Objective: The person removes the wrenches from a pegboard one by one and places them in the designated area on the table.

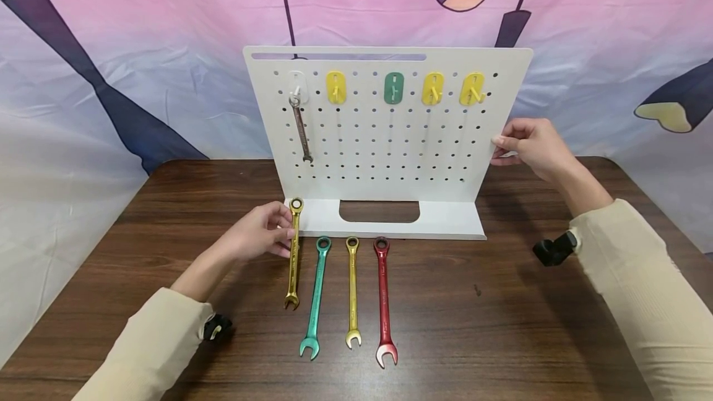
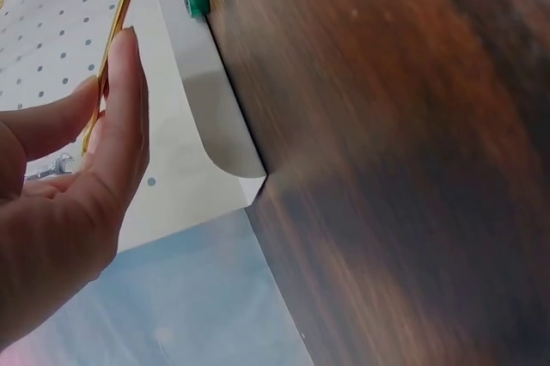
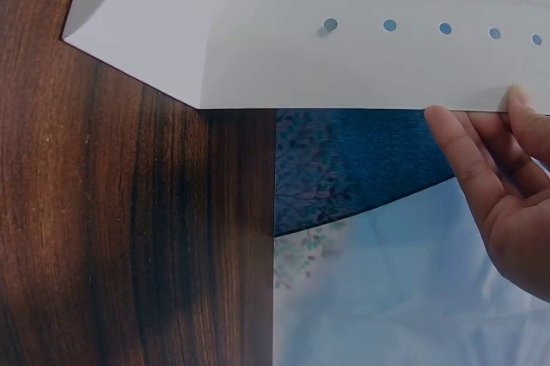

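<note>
In the head view my left hand point(image 1: 260, 229) pinches a gold combination wrench point(image 1: 294, 258) between thumb and fingers, ring end up, in front of the pegboard's left foot. The left wrist view shows this gold wrench point(image 2: 120, 18) edge-on between thumb and fingertips. My right hand point(image 1: 533, 144) grips the right edge of the white pegboard point(image 1: 384, 187), thumb on its front face. A small silver wrench point(image 1: 301, 132) hangs from the white hook point(image 1: 298, 86) at the board's left. On the table, a green wrench point(image 1: 316, 299), a thinner gold wrench point(image 1: 353, 293) and a red wrench point(image 1: 384, 302) lie side by side.
Beside the white hook, the board carries a yellow hook point(image 1: 336, 87), a green hook point(image 1: 393, 88) and two more yellow ones toward the right. The brown table point(image 1: 457, 327) extends on both sides of the board. Behind it hangs a patterned cloth point(image 1: 184, 73).
</note>
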Demonstrator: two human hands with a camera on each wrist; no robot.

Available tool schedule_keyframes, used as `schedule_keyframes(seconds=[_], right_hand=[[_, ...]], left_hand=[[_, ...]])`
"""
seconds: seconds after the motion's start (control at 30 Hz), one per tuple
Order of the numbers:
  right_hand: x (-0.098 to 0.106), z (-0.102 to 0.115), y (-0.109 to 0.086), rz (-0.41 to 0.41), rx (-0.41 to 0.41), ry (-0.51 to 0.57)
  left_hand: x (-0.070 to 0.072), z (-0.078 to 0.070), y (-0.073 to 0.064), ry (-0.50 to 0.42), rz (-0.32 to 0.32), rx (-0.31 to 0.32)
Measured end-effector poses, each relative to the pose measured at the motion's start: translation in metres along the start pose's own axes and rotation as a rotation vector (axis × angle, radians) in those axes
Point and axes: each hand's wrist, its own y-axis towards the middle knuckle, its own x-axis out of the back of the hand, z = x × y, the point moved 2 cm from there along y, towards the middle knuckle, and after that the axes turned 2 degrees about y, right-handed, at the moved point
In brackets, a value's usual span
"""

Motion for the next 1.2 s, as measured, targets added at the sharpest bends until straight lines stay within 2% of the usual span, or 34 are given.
schedule_keyframes(seconds=[0.5, 0.97, 1.2], right_hand=[[0.0, 0.0, -0.001, -0.004, -0.001, -0.016], [0.0, 0.0, 0.0, -0.008, 0.004, -0.032], [0.0, 0.0, 0.0, -0.002, 0.004, 0.0]], left_hand=[[-0.002, 0.012, -0.006, -0.057, 0.12, 0.031], [-0.009, 0.026, -0.012, -0.049, 0.155, 0.074], [-0.012, 0.028, -0.014, -0.031, 0.171, 0.101]])
